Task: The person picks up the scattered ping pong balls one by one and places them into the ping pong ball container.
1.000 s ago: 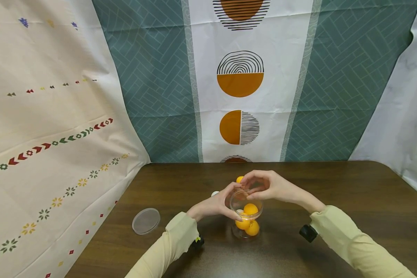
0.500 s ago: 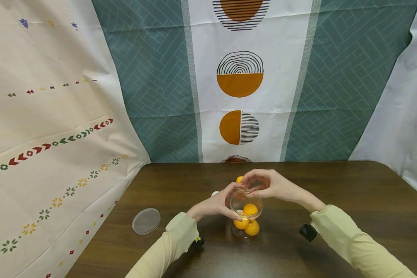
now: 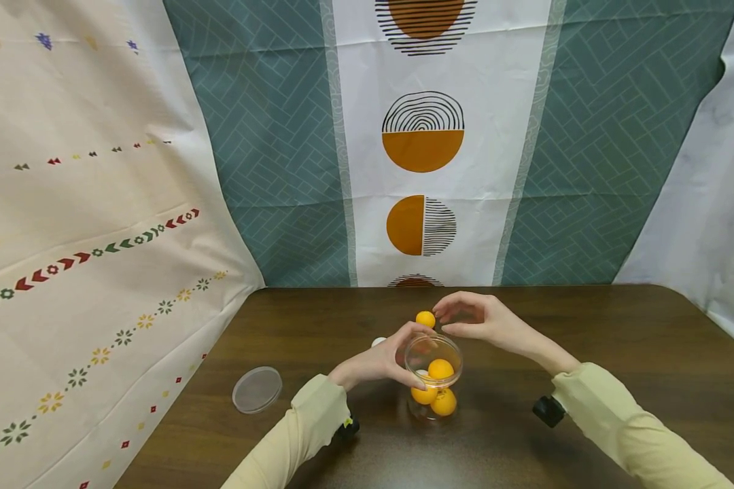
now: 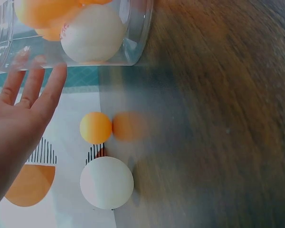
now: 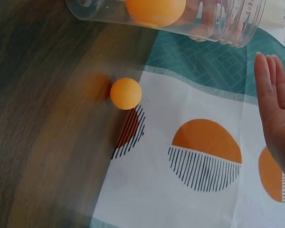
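Observation:
A clear jar [image 3: 434, 349] stands upright on the table with several orange balls [image 3: 441, 369] and a white ball [image 4: 93, 34] inside; they look like table tennis balls. My left hand [image 3: 382, 360] grips the jar near its rim, thumb in front and fingers behind. Just beyond the rim, to the right, my right hand [image 3: 480, 319] hovers with relaxed fingers and nothing between them. Near its fingertips in the head view, a loose orange ball [image 3: 425, 319] lies on the table behind the jar. Another loose ball, white [image 4: 107, 183], is partly hidden behind my left hand in the head view.
A round clear lid [image 3: 257, 389] lies flat on the dark wooden table [image 3: 587, 407], left of my left forearm. Patterned cloths [image 3: 526, 136] hang behind the table and along its left side.
My right hand has lifted away from the jar's mouth, up and slightly right, its fingers spreading a little. My left hand and the jar have stayed in place.

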Action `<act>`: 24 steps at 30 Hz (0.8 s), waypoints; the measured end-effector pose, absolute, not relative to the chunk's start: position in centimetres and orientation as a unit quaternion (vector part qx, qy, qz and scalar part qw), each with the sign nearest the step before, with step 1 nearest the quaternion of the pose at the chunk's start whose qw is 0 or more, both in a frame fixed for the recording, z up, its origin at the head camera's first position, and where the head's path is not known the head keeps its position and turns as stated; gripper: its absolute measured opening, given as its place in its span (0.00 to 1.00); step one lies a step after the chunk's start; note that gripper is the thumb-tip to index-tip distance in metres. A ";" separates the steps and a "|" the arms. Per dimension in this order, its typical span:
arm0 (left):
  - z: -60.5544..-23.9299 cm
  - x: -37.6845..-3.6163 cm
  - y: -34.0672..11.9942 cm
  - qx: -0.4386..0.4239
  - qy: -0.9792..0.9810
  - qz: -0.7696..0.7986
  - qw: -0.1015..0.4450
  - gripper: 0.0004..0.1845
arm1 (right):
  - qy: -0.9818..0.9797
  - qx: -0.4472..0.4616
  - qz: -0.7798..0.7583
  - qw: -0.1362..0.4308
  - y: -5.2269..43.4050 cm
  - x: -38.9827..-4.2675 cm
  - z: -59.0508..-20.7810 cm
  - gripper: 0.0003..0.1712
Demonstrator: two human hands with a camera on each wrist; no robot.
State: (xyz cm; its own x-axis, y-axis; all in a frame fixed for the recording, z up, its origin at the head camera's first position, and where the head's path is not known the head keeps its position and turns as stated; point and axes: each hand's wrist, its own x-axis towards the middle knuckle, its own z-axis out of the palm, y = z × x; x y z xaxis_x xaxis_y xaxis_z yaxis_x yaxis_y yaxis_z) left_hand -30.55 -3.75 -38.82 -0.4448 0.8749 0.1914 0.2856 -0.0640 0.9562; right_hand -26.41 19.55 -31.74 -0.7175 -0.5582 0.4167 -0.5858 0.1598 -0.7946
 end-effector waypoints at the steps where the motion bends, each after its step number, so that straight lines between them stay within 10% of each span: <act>1: -38.8 -30.6 -3.7 0.457 0.633 0.568 0.260 0.38 | -0.764 0.371 0.527 0.017 19.6 -26.4 -31.8 0.16; 24: -38.2 -30.1 -3.9 0.443 0.668 0.539 0.258 0.39 | -0.770 0.350 0.533 -0.011 22.4 -27.6 -35.2 0.21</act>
State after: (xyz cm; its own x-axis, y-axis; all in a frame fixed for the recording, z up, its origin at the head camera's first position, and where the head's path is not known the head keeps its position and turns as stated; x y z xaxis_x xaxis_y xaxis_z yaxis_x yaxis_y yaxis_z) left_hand -30.13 -3.88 -38.19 -0.4738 0.8706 0.1326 0.3132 0.0259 0.9493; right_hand -27.59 22.40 -35.16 -0.7548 -0.5506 0.3566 -0.5276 0.1866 -0.8287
